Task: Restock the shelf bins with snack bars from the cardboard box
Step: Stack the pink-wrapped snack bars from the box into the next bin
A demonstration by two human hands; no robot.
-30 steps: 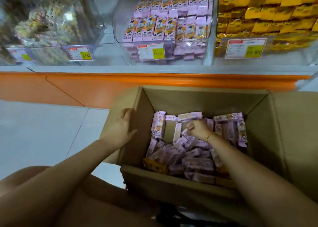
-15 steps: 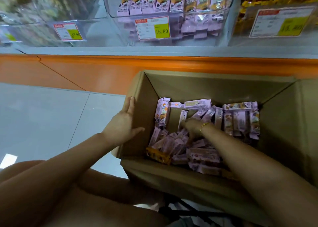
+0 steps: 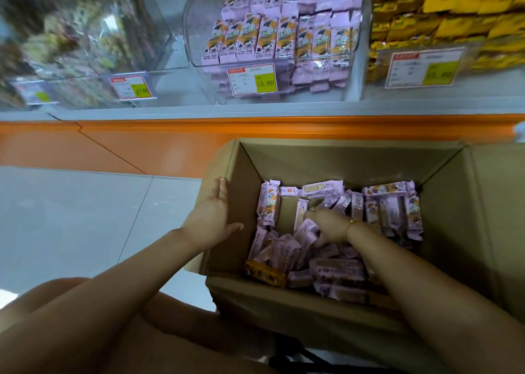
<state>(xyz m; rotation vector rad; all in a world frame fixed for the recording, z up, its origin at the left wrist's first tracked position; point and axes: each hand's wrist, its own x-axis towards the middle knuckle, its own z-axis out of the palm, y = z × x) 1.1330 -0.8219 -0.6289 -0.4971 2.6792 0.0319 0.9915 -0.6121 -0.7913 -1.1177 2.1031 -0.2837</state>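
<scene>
lilac snack bars [image 3: 335, 271], brown cardboard box [image 3: 326, 160]

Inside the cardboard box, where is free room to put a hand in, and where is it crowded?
One bare cardboard patch lies between the upright bar at the left wall and the right hand. The near half and the right side are crowded with purple bars. The left hand rests on the left flap.

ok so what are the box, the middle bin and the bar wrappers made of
Cardboard box: brown corrugated-looking board, matte, with creased flaps. Middle shelf bin: clear hard plastic, probably acrylic; the bars show through and its curved wall glints. Wrappers on the snack bars: thin purple film, likely plastic, crinkled with crimped ends and a slight sheen.
</scene>
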